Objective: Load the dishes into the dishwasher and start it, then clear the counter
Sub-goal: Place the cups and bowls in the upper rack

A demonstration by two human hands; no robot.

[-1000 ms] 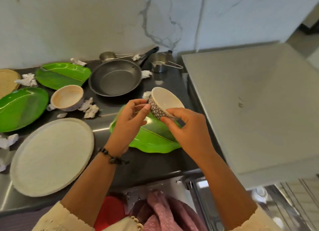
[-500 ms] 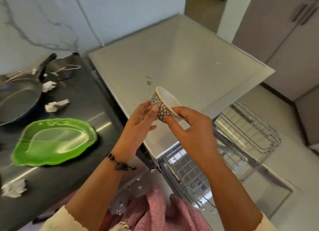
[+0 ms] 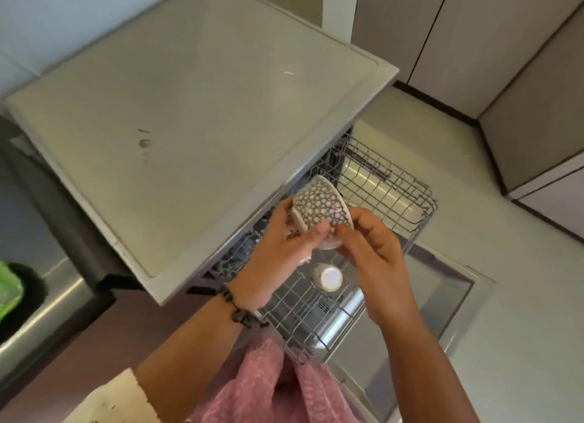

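Dishwasher (image 3: 202,113) stands open ahead of your hands, wire rack (image 3: 379,182) pulled out beneath them, nearly bare: one small white cup (image 3: 328,277) sits just below your right hand (image 3: 376,258). Loading barely begun; start and worktop (image 3: 47,296) clearing remain. Both hands pinch patterned bowl (image 3: 319,207), tilted above rack, left hand (image 3: 281,242) on base side. Green plate (image 3: 9,290) cut off far left; lower rack contents hidden.

Bowl (image 3: 320,212) above rack (image 3: 388,188), right of counter (image 3: 196,106)
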